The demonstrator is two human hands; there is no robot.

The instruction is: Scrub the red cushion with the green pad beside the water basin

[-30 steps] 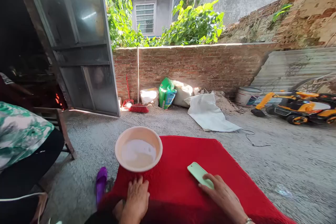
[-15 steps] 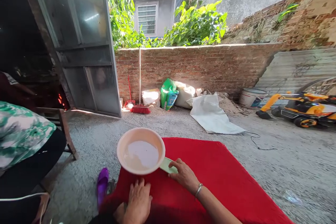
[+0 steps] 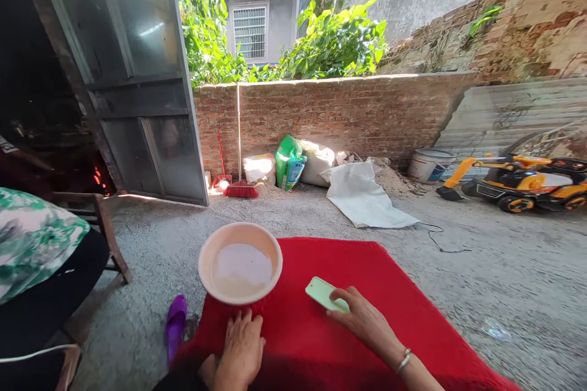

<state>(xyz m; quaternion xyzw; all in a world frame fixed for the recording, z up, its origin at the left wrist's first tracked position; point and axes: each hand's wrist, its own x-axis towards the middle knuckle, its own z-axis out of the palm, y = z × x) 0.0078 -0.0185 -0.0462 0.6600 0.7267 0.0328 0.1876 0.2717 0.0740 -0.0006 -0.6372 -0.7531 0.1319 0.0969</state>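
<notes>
The red cloth (image 3: 298, 336) has a short, fuzzy pile and runs smooth and flat toward its far edge; beyond it lies rough grey concrete ground (image 3: 151, 250). On the cloth's far left corner sits a round, smooth, peach-coloured basin (image 3: 220, 238) with flared walls, holding pale, cloudy liquid (image 3: 243, 269). The flat, oblong, pale green piece (image 3: 323, 293) has rounded ends, a smooth upper face and a small dark spot near its far left end; its underside is hidden. It is over the middle of the cloth, right of the basin and apart from it. The right hand (image 3: 364, 321), with a silvery bracelet (image 3: 403, 359) at its wrist, grips the piece, its fingers covering the near right end. The left hand (image 3: 241, 345) lies palm down on the cloth, fingers straight and slightly spread, just on the near side of the basin, which stands between it and the far edge. A glossy purple slipper (image 3: 175, 327) is on the ground to the left; farther off, a crumpled white sack (image 3: 367, 198) lies before a rough brick wall (image 3: 380, 116).
</notes>
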